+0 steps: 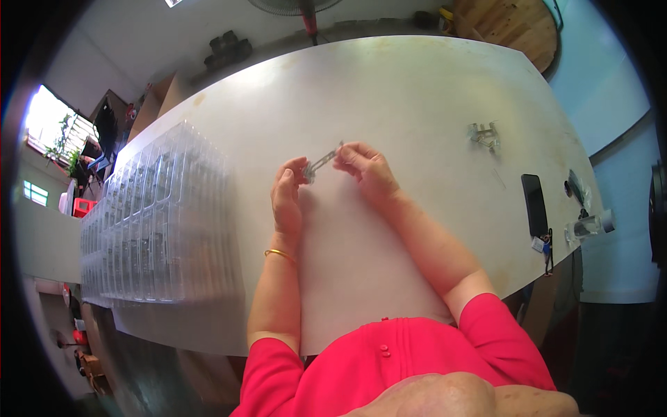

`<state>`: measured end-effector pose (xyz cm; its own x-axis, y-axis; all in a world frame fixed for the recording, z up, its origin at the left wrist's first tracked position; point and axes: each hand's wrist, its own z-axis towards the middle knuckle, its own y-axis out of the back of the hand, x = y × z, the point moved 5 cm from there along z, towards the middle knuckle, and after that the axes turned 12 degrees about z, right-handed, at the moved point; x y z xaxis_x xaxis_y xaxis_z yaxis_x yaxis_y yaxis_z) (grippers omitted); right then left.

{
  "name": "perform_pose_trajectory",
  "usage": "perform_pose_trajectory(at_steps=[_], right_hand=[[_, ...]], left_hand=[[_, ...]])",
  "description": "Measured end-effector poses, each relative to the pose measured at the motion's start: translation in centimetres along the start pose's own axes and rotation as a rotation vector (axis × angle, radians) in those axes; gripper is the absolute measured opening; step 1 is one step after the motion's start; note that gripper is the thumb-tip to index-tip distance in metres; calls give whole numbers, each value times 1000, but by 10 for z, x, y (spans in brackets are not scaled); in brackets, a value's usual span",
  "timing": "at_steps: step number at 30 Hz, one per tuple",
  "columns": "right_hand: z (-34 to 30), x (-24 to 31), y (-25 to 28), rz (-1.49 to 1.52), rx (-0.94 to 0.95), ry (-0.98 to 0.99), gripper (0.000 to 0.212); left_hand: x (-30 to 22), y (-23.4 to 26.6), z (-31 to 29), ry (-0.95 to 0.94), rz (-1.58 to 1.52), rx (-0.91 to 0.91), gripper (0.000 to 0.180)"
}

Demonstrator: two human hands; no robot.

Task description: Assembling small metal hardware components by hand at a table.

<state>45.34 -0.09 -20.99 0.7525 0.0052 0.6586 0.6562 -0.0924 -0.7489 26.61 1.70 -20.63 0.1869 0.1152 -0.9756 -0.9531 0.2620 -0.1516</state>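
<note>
Over the middle of the table, both hands grip one small silvery metal part [322,162], long and narrow with what look like holes along it. My left hand [285,191] pinches its thicker lower end, which the fingers partly cover. At the upper right end, my right hand [367,169] holds it between thumb and fingertips. The part slants upward to the right, lifted off the tabletop. Farther right lies a little group of similar metal parts [484,135], apart from both hands.
Stacked clear plastic trays [174,229] with compartments, some holding small grey parts, fill the left of the white table [389,76]. On the right lie a black phone [534,205], keys [544,243] and a clear bottle [589,226] on its side. A fan [306,10] stands beyond the far edge.
</note>
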Motion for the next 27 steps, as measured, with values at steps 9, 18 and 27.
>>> perform_pose_trajectory(at_steps=[9, 18, 27], right_hand=[[0, -11, 2, 166, 7, -97, 12], [-6, -22, -7, -143, 89, -32, 17], [-17, -12, -21, -528, 57, 211, 12]], left_hand=[[-2, -14, 3, -63, 105, -22, 34], [3, -2, 6, 47, -57, -120, 15], [6, -1, 2, 123, 124, -68, 13]])
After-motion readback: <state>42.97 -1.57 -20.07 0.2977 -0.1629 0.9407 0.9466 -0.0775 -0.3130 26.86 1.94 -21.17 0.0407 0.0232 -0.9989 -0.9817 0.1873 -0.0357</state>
